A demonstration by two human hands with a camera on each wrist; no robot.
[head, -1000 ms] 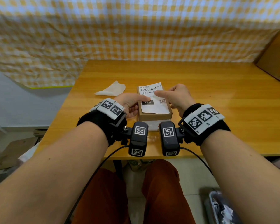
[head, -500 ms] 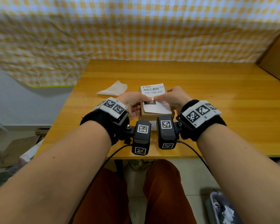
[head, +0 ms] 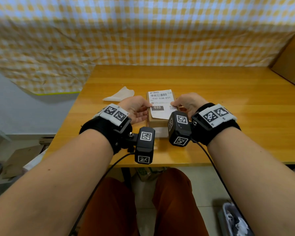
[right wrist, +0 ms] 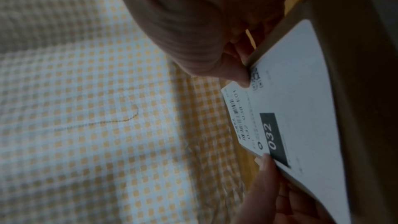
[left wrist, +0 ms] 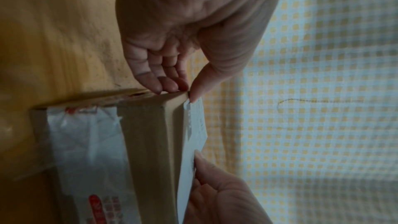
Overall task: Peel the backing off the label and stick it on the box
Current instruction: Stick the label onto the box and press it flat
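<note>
A brown cardboard box (head: 157, 123) lies on the wooden table (head: 228, 99) in front of me, with the white printed label (head: 161, 103) flat on its top. My left hand (head: 136, 108) is at the box's left edge, thumb tip on the label's edge (left wrist: 193, 98), fingertips (left wrist: 165, 84) against the box side. My right hand (head: 187, 103) mirrors it on the right: its thumb (right wrist: 241, 79) presses the label beside the QR code and its fingers are tucked under the box edge. The peeled backing (head: 120, 95) lies to the left behind the box.
A white plastic packet with red print (left wrist: 86, 142) sits under the box. A checked cloth (head: 143, 31) hangs behind the table and a cardboard panel (head: 293, 57) stands at the far right. A bin (head: 233, 218) is on the floor at the lower right.
Both hands slid outward from the middle of the label to its left and right edges, uncovering the "032" print. The box has stayed in place.
</note>
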